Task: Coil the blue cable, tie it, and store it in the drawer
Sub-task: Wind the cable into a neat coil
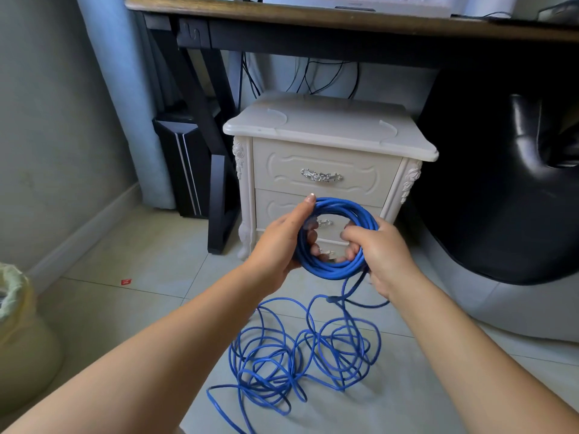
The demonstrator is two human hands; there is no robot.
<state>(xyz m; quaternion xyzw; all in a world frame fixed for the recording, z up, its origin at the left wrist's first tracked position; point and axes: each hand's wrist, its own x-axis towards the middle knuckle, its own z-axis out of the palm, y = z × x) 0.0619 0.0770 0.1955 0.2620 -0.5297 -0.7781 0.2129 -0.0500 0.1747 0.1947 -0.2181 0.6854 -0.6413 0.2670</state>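
A blue cable coil (336,204) of several loops is held up in front of a white nightstand. My left hand (282,239) grips the coil's left side, thumb up along it and fingers through the ring. My right hand (380,255) grips the coil's right side with curled fingers. From the coil, loose blue cable (300,349) hangs down and lies in tangled loops on the tiled floor. The top drawer (322,173) of the nightstand is closed and has a silver handle; the lower drawer sits partly hidden behind the coil.
The white nightstand (326,126) stands under a wooden desk (282,14). A black computer tower (181,161) and a black desk leg (219,195) are to its left. A black chair (517,183) is at the right. A lined bin (18,333) sits at the lower left.
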